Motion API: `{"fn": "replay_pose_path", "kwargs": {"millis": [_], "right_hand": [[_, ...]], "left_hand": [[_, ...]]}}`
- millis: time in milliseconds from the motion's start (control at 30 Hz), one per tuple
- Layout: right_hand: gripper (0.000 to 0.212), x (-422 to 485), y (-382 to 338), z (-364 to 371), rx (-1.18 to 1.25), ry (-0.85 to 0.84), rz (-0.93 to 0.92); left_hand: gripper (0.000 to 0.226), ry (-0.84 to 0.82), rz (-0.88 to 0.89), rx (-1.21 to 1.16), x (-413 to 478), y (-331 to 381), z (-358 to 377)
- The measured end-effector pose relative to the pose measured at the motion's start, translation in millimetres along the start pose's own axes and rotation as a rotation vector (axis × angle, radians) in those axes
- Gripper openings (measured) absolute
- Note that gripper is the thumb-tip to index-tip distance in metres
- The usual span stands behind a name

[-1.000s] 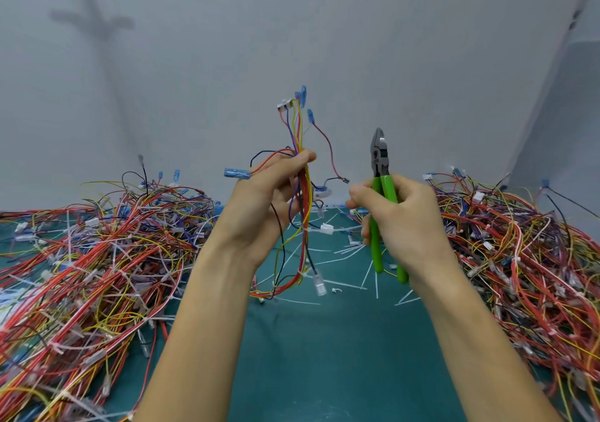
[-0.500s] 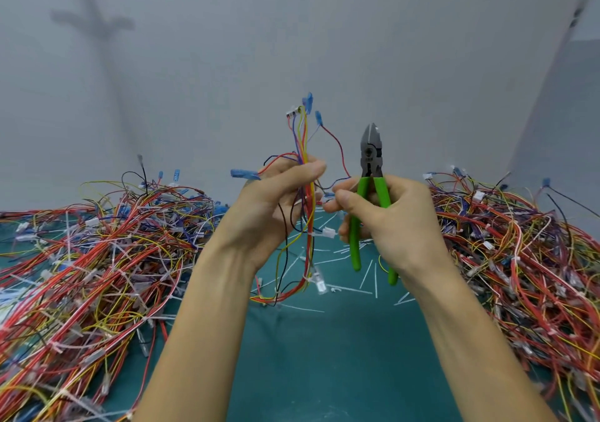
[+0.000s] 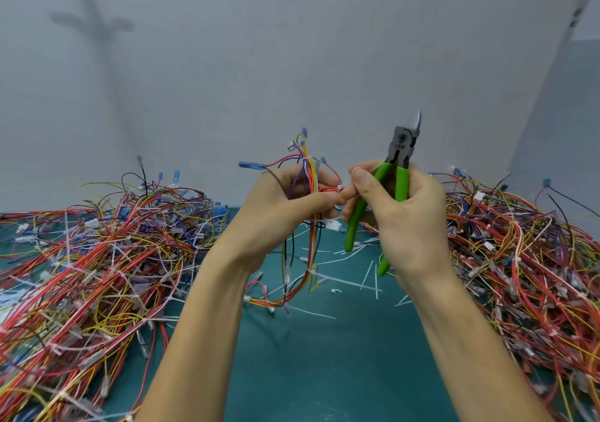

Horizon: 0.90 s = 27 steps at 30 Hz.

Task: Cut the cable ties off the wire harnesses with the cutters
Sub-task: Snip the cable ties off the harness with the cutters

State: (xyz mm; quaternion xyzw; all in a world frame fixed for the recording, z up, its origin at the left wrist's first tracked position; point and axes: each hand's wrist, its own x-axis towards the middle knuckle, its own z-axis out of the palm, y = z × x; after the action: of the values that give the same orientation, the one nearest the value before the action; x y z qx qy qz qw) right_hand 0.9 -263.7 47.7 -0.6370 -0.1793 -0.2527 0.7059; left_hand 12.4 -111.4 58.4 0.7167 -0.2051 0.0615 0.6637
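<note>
The right hand (image 3: 406, 220) has moved in to the left hand (image 3: 282, 209). Its fingers (image 3: 363, 183) wrap the cutters (image 3: 402, 150); left fingers (image 3: 326, 179) clamp the harness (image 3: 310, 175). Snip only the tie (image 3: 340, 189), nothing else.

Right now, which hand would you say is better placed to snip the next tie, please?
Right, probably: the right hand grips the green cutters beside the harness that the left hand holds.

A teal tabletop (image 3: 324, 373) meets a plain grey wall (image 3: 292, 48), which bears a faint cross-shaped shadow (image 3: 94, 25) at its upper left
</note>
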Motion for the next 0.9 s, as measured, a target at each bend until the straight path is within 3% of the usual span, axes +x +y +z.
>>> {"fn": "replay_pose_path", "kwargs": {"millis": [67, 167, 300, 433, 567, 733, 900], "right_hand": [[0.008, 0, 0, -1, 0.031, 0.022, 0.003], [0.008, 1, 1, -3, 0.04, -0.002, 0.006], [0.006, -1, 2, -2, 0.003, -0.056, -0.001], [0.005, -2, 2, -1, -0.035, -0.066, -0.007], [0.003, -1, 3, 0, -0.235, 0.025, -0.029], [0.029, -3, -3, 2, -0.43, 0.074, 0.011], [0.058, -8, -11, 6, -0.563, -0.042, 0.067]], "left_hand": [[0.009, 0.009, -0.015, -0.022, 0, 1, 2], [0.021, 0.062, -0.119, -0.144, 2, 1, 4], [0.011, 0.131, -0.201, -0.241, 3, -1, 8], [0.005, 0.214, -0.204, -0.28, 5, -3, 10], [0.008, 0.38, -0.172, -0.326, 8, -4, 14], [0.004, 0.543, -0.104, -0.466, 9, -2, 18], [0.011, 0.695, -0.008, -0.545, 10, -1, 22]]}}
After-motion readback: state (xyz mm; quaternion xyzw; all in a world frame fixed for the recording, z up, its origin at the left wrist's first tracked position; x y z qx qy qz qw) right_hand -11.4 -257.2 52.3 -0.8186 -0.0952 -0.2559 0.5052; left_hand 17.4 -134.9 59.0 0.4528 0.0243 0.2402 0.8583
